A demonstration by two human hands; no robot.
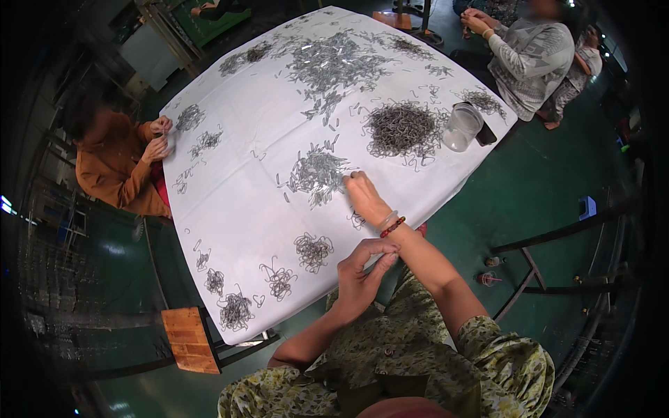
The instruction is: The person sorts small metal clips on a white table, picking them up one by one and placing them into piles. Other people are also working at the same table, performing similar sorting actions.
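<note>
Just right of a grey pile (317,174) was your right hand (366,196), your left hand (360,276) nearer; I couldn't tell either grip's state.

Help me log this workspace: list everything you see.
Table: one, white, centre
Hook heap: one, dark, table right
Small heaps: several, grey, around table
Pale piles: two, silvery, far and middle table
Jar: one, clear, right edge
Black object: one, beside jar
Wooden panels: two, brown, lower left, far
Stool: one, blue, right floor
Cup: one, clear, right floor
Floor: green, below table
People: several, left orange, right grey
Left hand: one, bare, by right forearm
Right hand: one, bare, by middle pile
</note>
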